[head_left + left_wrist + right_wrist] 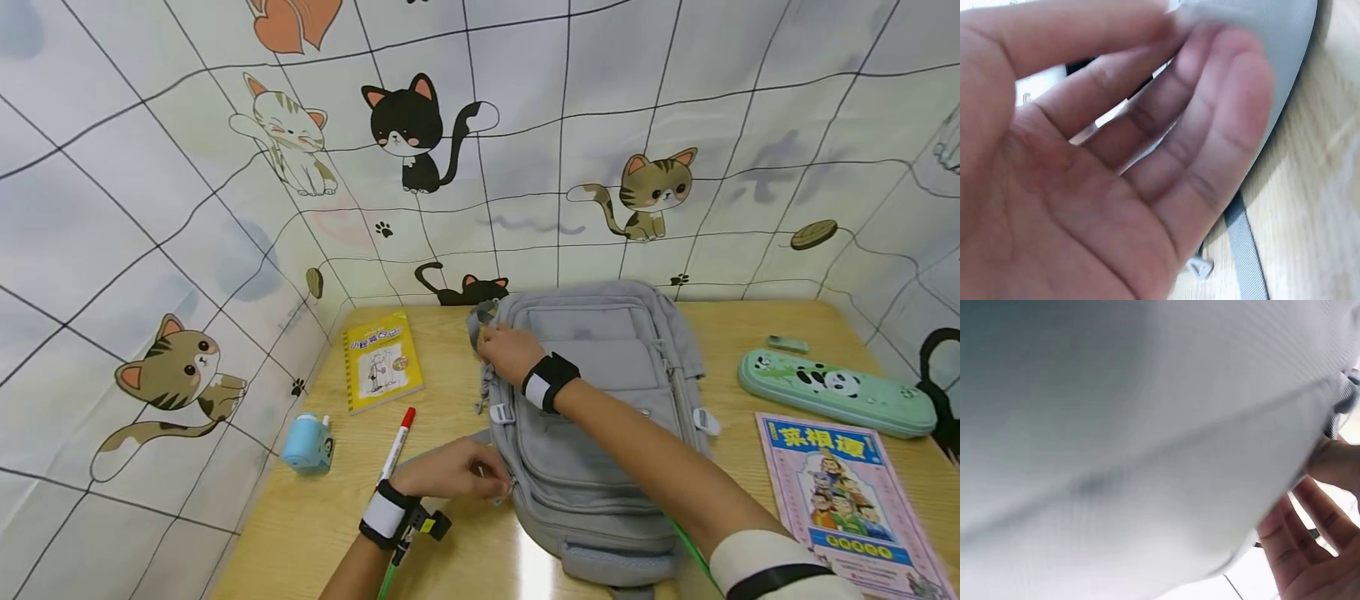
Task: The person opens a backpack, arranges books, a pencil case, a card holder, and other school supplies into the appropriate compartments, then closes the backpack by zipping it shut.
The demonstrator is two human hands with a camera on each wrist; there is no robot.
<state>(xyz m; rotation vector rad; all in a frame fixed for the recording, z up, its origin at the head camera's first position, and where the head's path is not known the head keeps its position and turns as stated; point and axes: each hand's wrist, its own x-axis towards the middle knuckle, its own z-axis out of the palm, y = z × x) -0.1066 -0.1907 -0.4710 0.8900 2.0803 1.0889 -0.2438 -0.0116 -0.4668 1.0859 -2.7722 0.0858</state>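
A grey backpack (pixel 600 433) lies on the table, its zipped front facing up. At its far left corner my right hand (pixel 513 354) grips the edge beside a grey strap (pixel 480 321). In the right wrist view, thumb and fingers (pixel 1285 544) stand at the edge of the cloth, which fills most of that view. My left hand (pixel 453 468) is at the near left side of the backpack, thumb and forefinger pinching at its edge. The fingertips partly hide what they pinch. A metal zipper pull (pixel 1200 267) hangs beside the palm, above a grey strap (pixel 1244 250).
Left on the table (pixel 442 550) are a yellow spiral book (pixel 382 362), a red-capped marker (pixel 397 442) and a blue pencil sharpener (pixel 307 443). On the right lie a green panda pencil case (pixel 832 392), a small green eraser (pixel 787 343) and a pink book (pixel 847 500). Cat-patterned sheets surround the table.
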